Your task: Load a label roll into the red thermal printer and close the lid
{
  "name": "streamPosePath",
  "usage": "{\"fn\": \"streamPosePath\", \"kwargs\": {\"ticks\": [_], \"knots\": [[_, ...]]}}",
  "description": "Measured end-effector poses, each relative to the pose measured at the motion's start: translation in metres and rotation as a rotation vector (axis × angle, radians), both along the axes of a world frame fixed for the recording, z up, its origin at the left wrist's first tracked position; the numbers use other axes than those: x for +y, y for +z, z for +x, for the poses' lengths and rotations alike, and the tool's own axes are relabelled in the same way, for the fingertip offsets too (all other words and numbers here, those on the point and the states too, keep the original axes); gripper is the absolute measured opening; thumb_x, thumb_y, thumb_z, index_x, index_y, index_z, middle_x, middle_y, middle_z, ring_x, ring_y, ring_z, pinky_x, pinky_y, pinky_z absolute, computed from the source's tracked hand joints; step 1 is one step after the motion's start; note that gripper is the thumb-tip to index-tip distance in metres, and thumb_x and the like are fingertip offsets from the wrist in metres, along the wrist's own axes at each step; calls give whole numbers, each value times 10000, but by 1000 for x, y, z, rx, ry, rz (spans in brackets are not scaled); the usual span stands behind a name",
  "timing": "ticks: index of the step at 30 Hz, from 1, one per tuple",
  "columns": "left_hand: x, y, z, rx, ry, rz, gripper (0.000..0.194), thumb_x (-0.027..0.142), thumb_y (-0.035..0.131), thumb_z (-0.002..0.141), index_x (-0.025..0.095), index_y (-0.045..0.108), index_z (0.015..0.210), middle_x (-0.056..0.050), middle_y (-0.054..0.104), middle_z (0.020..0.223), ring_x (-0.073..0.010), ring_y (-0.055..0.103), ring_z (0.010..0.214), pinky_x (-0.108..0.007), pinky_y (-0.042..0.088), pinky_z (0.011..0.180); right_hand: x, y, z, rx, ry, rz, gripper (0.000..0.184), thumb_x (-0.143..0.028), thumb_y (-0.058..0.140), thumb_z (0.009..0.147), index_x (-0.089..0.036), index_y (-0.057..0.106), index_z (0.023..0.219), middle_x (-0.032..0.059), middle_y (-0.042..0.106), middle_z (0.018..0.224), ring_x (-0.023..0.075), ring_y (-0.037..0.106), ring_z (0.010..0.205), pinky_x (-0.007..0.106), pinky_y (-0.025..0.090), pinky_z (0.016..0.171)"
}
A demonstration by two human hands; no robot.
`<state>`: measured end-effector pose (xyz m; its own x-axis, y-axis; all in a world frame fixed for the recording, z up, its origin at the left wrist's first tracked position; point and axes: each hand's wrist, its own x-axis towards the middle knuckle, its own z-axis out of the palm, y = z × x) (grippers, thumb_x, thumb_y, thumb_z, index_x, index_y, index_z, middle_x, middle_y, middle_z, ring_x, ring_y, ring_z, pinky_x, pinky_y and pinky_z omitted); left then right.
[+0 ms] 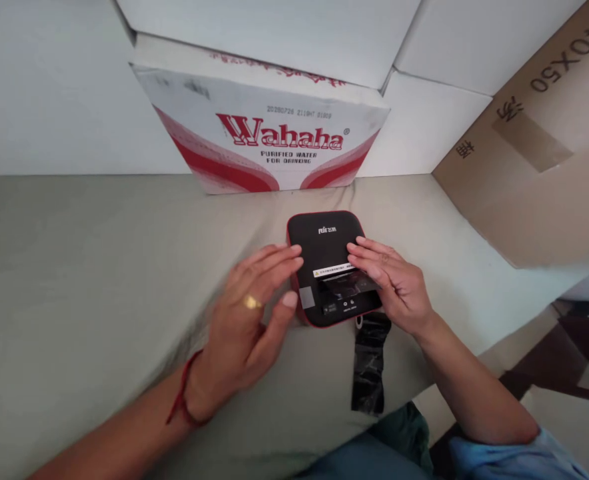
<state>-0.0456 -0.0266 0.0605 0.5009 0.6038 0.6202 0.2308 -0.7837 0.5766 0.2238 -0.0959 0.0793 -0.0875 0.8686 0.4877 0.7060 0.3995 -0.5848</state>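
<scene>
A black receipt printer [324, 247] with a red rim and rounded corners lies flat on the pale cloth. It has a white warning strip, a dark glossy window and a small grey square of tape on its top. My left hand [249, 317], with a gold ring and a red cord at the wrist, is at its left edge, fingers stretched and thumb apart. Over the right side of the top rests my right hand [392, 280], fingers extended and partly covering the strip and window. Neither hand holds anything. A black plastic strip [369, 367] with a white ring-like end lies below the printer.
A white and red Wahaha water carton [294, 143] stands behind the printer, against stacked white boxes [274, 33]. On the right leans a large brown cardboard box [539, 153]. The cloth-covered surface [99, 267] ends near my lap, at the lower right.
</scene>
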Motion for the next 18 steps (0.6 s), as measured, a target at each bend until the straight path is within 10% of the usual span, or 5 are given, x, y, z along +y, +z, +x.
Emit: {"fn": "streamPosePath", "kwargs": {"ticks": [10,18], "knots": [[15,-31,-3,-19,-138,60,461,253,574,1088,236,589,1548,-130,669,1586,-288,512,1605,-521,430,1336,-16,-21,-5,119,36,94,458,-446,418,1152,-320,780,1403,61,790,1441,316,664,1437,614,503,1224],[11,-42,7,-278,-170,-767,753,485,653,1056,501,307,1725,30,210,1897,-315,188,1769,-635,301,1412,-29,-9,-7,-32,0,119,510,-517,370,1134,-385,840,1280,21,811,1393,343,677,1376,646,514,1181]]}}
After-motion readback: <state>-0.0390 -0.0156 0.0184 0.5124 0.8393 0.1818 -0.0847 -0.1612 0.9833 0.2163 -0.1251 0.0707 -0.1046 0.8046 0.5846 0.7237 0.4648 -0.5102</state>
